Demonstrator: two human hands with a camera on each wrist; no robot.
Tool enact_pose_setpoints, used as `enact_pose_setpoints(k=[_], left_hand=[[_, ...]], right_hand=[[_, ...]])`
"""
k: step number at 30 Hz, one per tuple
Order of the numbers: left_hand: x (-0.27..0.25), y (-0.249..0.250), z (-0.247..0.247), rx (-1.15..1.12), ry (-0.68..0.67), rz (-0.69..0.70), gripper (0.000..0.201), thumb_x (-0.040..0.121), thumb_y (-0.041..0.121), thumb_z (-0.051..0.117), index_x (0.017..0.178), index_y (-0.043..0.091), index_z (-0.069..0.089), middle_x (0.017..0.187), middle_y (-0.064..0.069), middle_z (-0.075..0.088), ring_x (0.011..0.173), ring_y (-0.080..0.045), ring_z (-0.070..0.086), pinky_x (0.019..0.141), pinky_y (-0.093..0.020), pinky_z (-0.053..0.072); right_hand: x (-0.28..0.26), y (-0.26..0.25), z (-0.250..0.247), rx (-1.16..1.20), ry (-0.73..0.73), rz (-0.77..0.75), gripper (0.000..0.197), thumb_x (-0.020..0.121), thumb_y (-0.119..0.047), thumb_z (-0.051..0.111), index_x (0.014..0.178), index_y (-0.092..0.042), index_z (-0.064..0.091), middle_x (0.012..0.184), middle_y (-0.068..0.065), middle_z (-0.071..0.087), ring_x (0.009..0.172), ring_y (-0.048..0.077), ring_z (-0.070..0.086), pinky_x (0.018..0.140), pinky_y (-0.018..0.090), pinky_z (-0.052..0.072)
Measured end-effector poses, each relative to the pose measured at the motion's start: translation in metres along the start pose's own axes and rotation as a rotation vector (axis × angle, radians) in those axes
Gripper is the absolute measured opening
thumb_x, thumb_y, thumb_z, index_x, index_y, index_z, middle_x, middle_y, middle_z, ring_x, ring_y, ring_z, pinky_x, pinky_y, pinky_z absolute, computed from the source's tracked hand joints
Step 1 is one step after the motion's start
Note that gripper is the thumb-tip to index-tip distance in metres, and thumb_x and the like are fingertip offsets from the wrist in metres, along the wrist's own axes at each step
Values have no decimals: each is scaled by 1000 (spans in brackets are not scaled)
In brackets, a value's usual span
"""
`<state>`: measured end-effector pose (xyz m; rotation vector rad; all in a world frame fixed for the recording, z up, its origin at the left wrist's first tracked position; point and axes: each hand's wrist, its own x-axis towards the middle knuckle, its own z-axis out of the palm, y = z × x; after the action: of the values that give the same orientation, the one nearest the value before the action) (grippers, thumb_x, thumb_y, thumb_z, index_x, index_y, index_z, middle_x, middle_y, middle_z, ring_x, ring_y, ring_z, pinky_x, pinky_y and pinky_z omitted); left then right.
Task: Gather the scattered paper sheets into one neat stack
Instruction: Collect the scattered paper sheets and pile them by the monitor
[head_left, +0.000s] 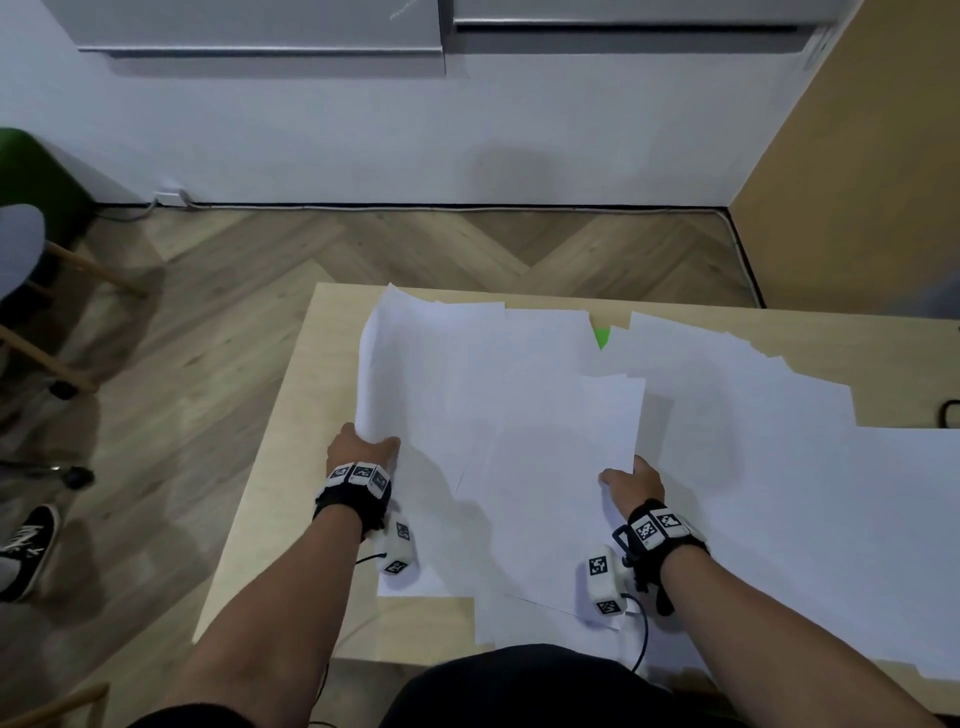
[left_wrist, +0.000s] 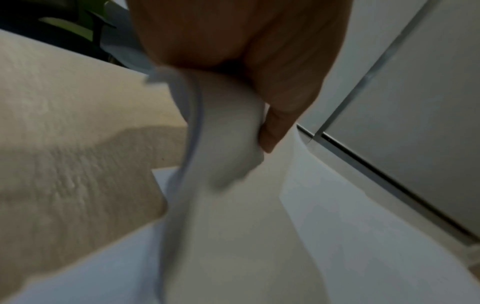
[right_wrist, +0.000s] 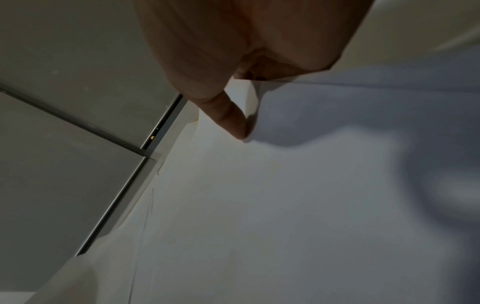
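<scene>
Fingers (left_wrist: 275, 131) of the left hand (head_left: 358, 449) and right hand (head_left: 636, 480) pinched a paper bunch (head_left: 498, 395) above the desk (head_left: 291, 441), near its left edge.

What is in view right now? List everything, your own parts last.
held paper sheets: several, white, lifted over the middle of the table, gripped at both lower corners
loose paper sheets: many, white, overlapping across the right half of the table
green item: one, bright green, peeking out between sheets near the far edge; cannot tell what it is
table: one, light wood
chair: one, grey seat with wooden legs, on the floor at left
cabinets: grey, on the far wall
shoe: one, black, on the floor at far left
left hand: grips the left corner of the held sheets
right hand: grips their right corner
</scene>
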<state>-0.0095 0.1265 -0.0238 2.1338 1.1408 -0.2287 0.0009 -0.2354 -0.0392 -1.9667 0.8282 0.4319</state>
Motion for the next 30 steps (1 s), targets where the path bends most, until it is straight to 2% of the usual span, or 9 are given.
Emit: enact_pose_setpoints(k=[1, 3, 5, 8, 13, 19, 23, 27, 30], left_hand=[[-5, 3, 0, -88, 13, -2, 48, 74, 30, 74, 113, 11, 54, 98, -10, 61, 80, -30, 56, 69, -34, 46], [-13, 7, -2, -191, 63, 8, 47, 78, 28, 72, 118, 12, 51, 95, -9, 57, 79, -30, 53, 67, -35, 44], [-17, 9, -6, -202, 124, 32, 47, 79, 30, 70, 119, 17, 49, 93, -9, 57, 80, -31, 56, 70, -38, 48], [-22, 10, -13, -195, 184, 29, 39, 81, 28, 67, 114, 17, 50, 88, -9, 56, 80, -34, 59, 68, -39, 48], [-36, 16, -25, -411, 198, -58, 39, 80, 24, 70, 114, 14, 53, 95, -9, 58, 79, -30, 56, 70, -33, 42], [-54, 44, -44, -524, 239, 11, 30, 74, 25, 71, 100, 16, 60, 90, -4, 64, 79, -29, 61, 66, -30, 44], [-64, 67, -61, -553, 300, 60, 28, 75, 27, 72, 100, 18, 64, 90, -3, 64, 80, -28, 60, 70, -29, 44], [-77, 80, -70, -495, 352, 86, 29, 80, 28, 71, 104, 13, 67, 91, -3, 62, 81, -25, 55, 72, -28, 41], [-88, 85, -69, -492, 377, 131, 35, 81, 29, 72, 110, 11, 66, 99, -6, 66, 87, -25, 59, 75, -28, 41]], right_hand=[[0, 0, -1, -4, 3, -2, 18, 83, -6, 59, 102, -5, 60, 103, 12, 64, 88, 28, 56, 74, 27, 39], [-1, 0, -3, -4, 1, -8, 16, 84, -4, 58, 99, -3, 60, 100, 12, 64, 85, 27, 55, 65, 27, 39], [-1, 1, -6, 2, -4, -19, 16, 84, -3, 58, 99, -1, 60, 97, 12, 64, 82, 25, 53, 57, 24, 36], [-2, 2, -11, 6, -18, -24, 14, 84, -2, 59, 98, -2, 60, 94, 10, 61, 82, 25, 52, 55, 23, 35], [2, 5, -16, 9, -62, -27, 14, 84, -3, 61, 97, -5, 59, 98, 10, 63, 86, 26, 55, 74, 27, 39], [10, 11, -22, -4, -114, -41, 18, 83, -4, 63, 100, -7, 61, 103, 11, 65, 88, 25, 56, 75, 26, 39], [14, 14, -24, 16, -143, -45, 26, 84, -1, 62, 110, -4, 63, 103, 10, 64, 90, 24, 56, 77, 25, 39], [17, 16, -30, -16, -175, -49, 32, 83, -3, 63, 115, -4, 62, 104, 9, 63, 92, 24, 56, 79, 24, 39], [21, 19, -33, -60, -207, -49, 34, 83, -5, 64, 117, -3, 60, 107, 10, 63, 94, 24, 56, 79, 25, 39]])
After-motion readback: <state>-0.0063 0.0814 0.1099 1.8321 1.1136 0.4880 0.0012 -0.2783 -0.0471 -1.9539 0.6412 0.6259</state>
